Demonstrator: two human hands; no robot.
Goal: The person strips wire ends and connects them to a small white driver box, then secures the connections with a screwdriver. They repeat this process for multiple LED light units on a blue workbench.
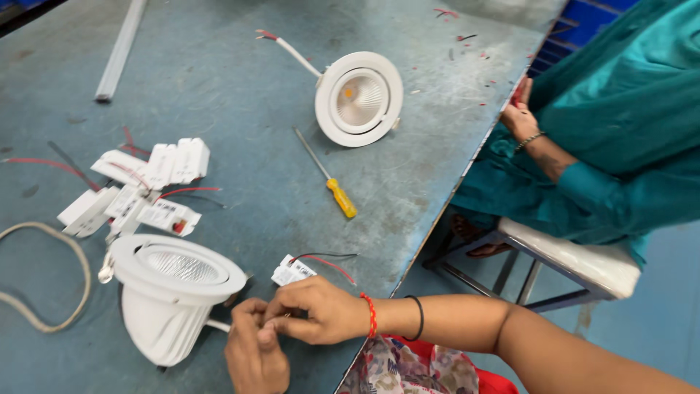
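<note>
My left hand (254, 356) and my right hand (317, 310) meet at the table's near edge, fingertips pinched together on thin wire ends beside a white round downlight (171, 292). The lamp stands tilted, its lens facing up, and its white lead runs toward my fingers. A small white driver box (292, 271) with red and black wires lies just above my right hand. My right wrist wears a red thread and a black band.
A second white downlight (359, 98) lies farther back, a yellow-handled screwdriver (329, 182) between them. Several white driver boxes (138, 188) are piled at left, near a beige cable (45, 277). A person in teal (620, 138) sits on a stool at right.
</note>
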